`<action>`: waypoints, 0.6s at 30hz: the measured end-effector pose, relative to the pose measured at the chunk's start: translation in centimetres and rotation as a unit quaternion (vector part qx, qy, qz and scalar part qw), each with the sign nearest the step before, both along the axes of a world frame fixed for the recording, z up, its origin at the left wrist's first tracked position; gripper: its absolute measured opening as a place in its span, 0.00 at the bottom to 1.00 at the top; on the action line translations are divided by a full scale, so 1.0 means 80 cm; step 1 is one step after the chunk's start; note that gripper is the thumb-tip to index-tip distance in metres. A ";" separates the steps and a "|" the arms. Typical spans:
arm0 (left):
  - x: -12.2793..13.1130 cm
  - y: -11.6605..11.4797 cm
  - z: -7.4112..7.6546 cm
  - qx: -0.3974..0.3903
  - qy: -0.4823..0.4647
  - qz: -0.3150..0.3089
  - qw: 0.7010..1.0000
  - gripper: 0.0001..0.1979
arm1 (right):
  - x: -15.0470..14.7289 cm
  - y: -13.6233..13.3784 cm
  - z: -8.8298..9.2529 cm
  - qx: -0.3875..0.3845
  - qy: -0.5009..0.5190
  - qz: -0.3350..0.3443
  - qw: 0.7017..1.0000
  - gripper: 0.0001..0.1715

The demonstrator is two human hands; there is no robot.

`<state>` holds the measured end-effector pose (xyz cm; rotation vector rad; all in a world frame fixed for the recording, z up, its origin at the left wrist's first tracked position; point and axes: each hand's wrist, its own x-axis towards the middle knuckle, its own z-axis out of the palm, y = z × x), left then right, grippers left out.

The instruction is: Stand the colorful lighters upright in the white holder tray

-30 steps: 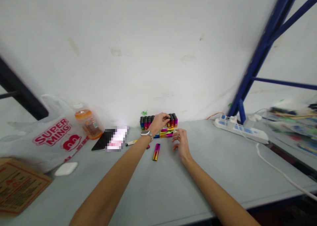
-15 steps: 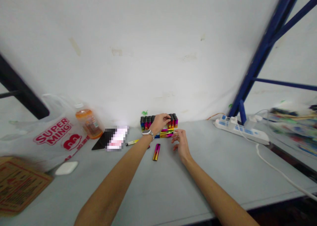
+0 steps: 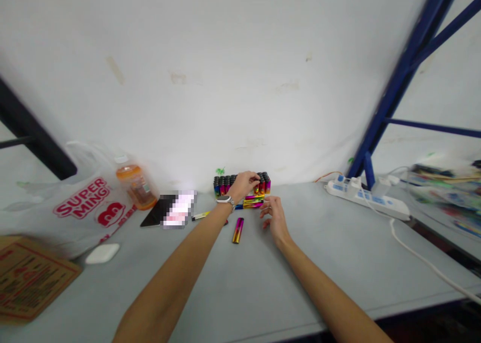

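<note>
Small shiny cylinders with black tops (image 3: 223, 187) stand upright in packed rows against the wall, coloured purple, gold and blue. Over their right part is my left hand (image 3: 242, 184), its thumb and fingers pinched together at the tops. What lies in the pinch is too small to make out. In front of the rows lie several shiny purple-and-gold sticks (image 3: 252, 202) in a small pile. My right hand (image 3: 276, 219) rests at the right end of this pile, fingers loosely bent and apart. A single purple-and-gold stick (image 3: 238, 231) lies nearer to me.
To the left are a yellow-and-white pen (image 3: 201, 216), a dark tablet (image 3: 156, 212) with a blurred-out patch, an orange bottle (image 3: 136, 188), a plastic bag (image 3: 80, 208), a white case (image 3: 102, 253) and a cardboard box (image 3: 35, 280). A power strip (image 3: 370, 200) with cables lies right.
Both hands keep nearly the same pose and place. The whole view has shifted very slightly; the cylinders and the loose stick look unmoved.
</note>
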<state>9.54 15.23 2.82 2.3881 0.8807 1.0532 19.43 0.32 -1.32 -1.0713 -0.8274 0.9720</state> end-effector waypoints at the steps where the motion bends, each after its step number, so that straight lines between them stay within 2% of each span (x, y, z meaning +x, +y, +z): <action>1: 0.000 0.000 0.000 0.001 0.000 0.000 1.000 0.06 | 0.000 0.000 -0.001 0.001 -0.002 0.002 1.000 0.25; 12: 0.000 0.005 -0.009 0.041 0.045 0.025 0.998 0.05 | -0.001 0.002 -0.003 0.003 -0.006 0.006 1.000 0.26; 15: -0.002 -0.003 -0.006 0.057 0.072 0.026 0.995 0.06 | -0.001 0.003 -0.004 0.000 -0.011 0.008 1.000 0.26; 18: -0.004 -0.017 0.002 0.106 0.120 0.044 0.986 0.09 | 0.001 0.005 -0.008 -0.008 -0.034 0.003 0.999 0.25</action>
